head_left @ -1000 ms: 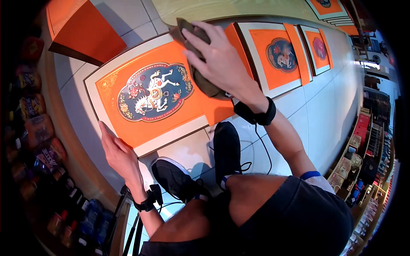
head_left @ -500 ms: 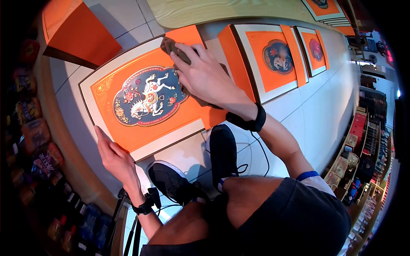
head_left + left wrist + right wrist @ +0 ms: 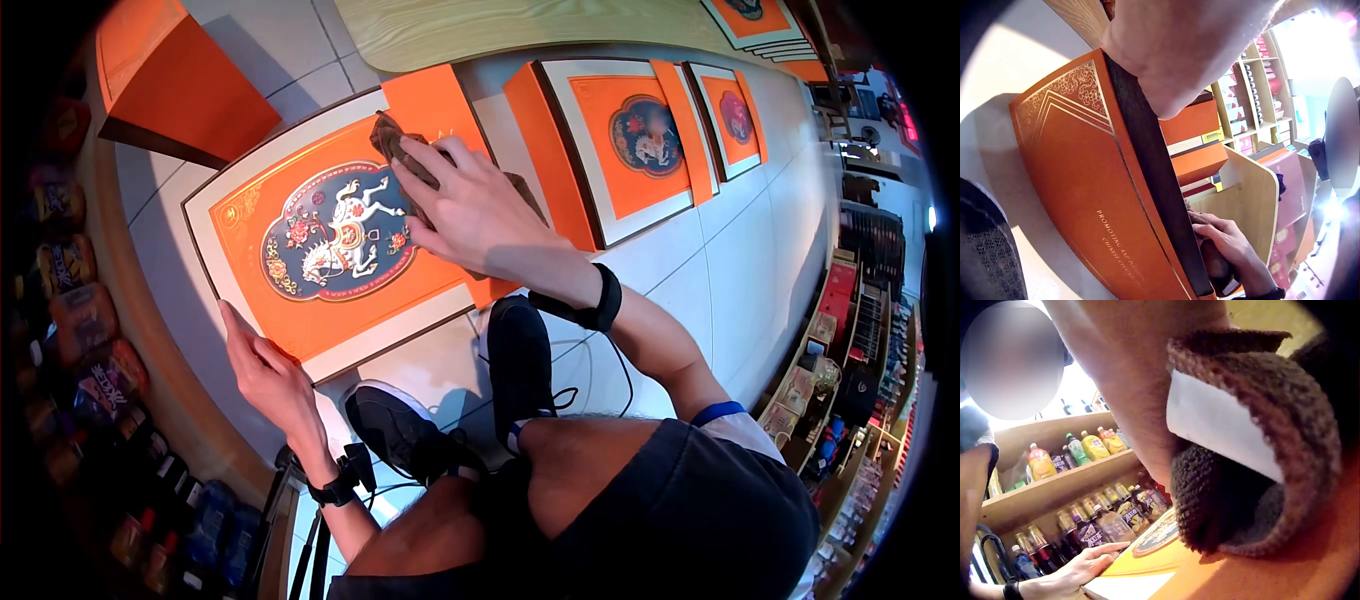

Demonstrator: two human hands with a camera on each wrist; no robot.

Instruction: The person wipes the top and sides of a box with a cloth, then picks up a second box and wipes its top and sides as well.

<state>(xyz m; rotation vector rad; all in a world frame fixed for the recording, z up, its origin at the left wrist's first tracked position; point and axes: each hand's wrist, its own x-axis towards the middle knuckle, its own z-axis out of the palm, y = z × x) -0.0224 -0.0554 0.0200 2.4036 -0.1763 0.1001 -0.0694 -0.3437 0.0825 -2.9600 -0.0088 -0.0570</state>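
In the right hand's (image 3: 470,200) grip, the brown cloth (image 3: 1310,412) looks rough and matt, its white label (image 3: 1216,422) smooth. Beneath, the orange box (image 3: 430,285) looks smooth, with metallic-looking scrollwork (image 3: 1079,92).

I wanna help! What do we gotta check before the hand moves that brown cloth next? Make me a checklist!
1. Right hand has the brown cloth: ok, it holds it bunched up.
2. Left hand at the orange box: ok, it touches the edge at the end away from the cloth.
3. Horse picture all in sight: not ok, in the head view the right hand hides part of one edge.
4. Box top clean under the cloth: cannot tell, the cloth hides it.
5. Black shoes off the box top: ok, both are on the floor.
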